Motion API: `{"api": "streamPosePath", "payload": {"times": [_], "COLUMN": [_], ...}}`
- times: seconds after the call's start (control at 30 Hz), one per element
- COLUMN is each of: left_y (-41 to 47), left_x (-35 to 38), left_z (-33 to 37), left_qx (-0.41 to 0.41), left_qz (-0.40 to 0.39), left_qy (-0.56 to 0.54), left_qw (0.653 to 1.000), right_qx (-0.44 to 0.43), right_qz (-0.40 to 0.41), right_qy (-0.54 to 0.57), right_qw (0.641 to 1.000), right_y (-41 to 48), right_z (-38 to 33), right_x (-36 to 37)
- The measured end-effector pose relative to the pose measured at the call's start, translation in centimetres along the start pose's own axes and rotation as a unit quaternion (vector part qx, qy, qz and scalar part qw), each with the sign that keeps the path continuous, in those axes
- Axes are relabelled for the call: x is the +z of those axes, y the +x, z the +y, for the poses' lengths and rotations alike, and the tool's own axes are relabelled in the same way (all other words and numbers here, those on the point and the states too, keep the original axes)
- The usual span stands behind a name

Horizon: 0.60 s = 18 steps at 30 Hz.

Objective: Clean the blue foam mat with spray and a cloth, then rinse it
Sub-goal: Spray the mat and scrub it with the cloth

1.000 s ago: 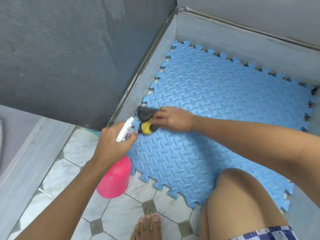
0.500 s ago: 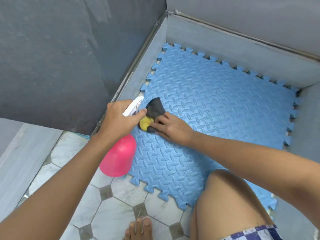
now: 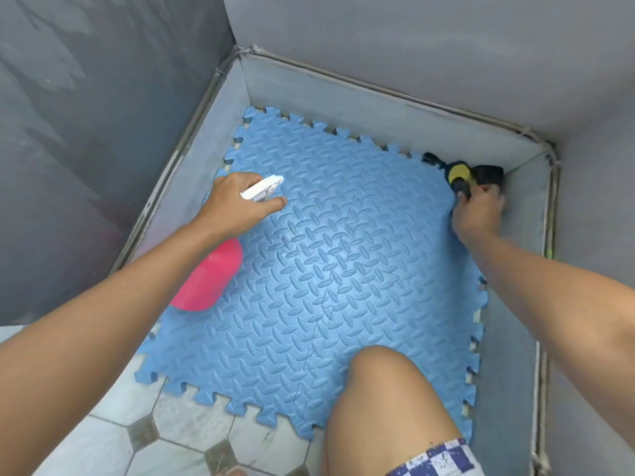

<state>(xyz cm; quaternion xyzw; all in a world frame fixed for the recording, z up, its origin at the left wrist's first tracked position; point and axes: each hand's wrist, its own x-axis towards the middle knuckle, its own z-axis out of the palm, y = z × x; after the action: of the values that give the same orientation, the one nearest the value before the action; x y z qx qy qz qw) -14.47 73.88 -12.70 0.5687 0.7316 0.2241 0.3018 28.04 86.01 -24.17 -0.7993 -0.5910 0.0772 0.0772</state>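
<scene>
Under both hands: one blue foam mat (image 3: 330, 276), flat on the floor, filling a recessed grey corner.

Left hand (image 3: 240, 201) is closed around the neck of one spray bottle (image 3: 209, 280). White trigger head pokes out just past the fingertips, index finger (image 3: 275, 202) stretched along beneath it. Pink rounded body hangs below the wrist, over the mat's left edge. Can't tell if the bottle base touches the mat.

Right hand (image 3: 477, 214) is at the mat's far right corner, fingers curled down onto one cloth (image 3: 464, 175). Cloth is dark, bunched, with a yellow patch; most of it sticks out beyond the fingertips toward the wall corner. Grip is closed on its near end; the fingertips themselves are hidden behind the knuckles.

Mat sits beneath and between the two sets of fingers; the open middle stretch is bare.

Materials:
- Mat: soft foam, embossed diamond-plate pattern of small ovals, jigsaw-tooth edges all round. Faint zigzag seam runs through the middle.
- Wall ledge (image 3: 378, 108): grey, smooth, matte, rough joint lines at the corners.
- Floor tiles (image 3: 113, 438): pale marble-look octagons with small dark square insets, near the mat's front edge.

One bare knee (image 3: 385, 400) sits over the mat's near edge, checked blue-white shorts (image 3: 439, 458) below it.
</scene>
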Motion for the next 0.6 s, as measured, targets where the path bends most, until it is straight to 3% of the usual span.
{"api": "streamPosePath", "payload": {"times": [0.17, 0.37, 0.5, 0.6], "left_y": [0.0, 0.0, -0.4, -0.8], "left_x": [1.1, 1.2, 0.9, 0.3], "left_z": [0.1, 0.1, 0.2, -0.1], "left_qx": [-0.007, 0.007, 0.02, 0.012], "left_qz": [-0.013, -0.052, -0.022, 0.001], "left_qy": [0.015, 0.01, 0.012, 0.002], "left_qw": [1.0, 0.999, 0.999, 1.0], "right_qx": [0.112, 0.053, -0.124, -0.286], "right_qz": [0.005, 0.005, -0.012, -0.031], "right_qy": [0.019, 0.059, 0.086, 0.09], "right_qw": [0.994, 0.997, 0.988, 0.954], "right_y": [1.0, 0.2, -3.4, -7.8], "right_z": [-0.1, -6.2, -13.6, -18.1], "right_x": [0.2, 1.0, 2.7, 4.2]}}
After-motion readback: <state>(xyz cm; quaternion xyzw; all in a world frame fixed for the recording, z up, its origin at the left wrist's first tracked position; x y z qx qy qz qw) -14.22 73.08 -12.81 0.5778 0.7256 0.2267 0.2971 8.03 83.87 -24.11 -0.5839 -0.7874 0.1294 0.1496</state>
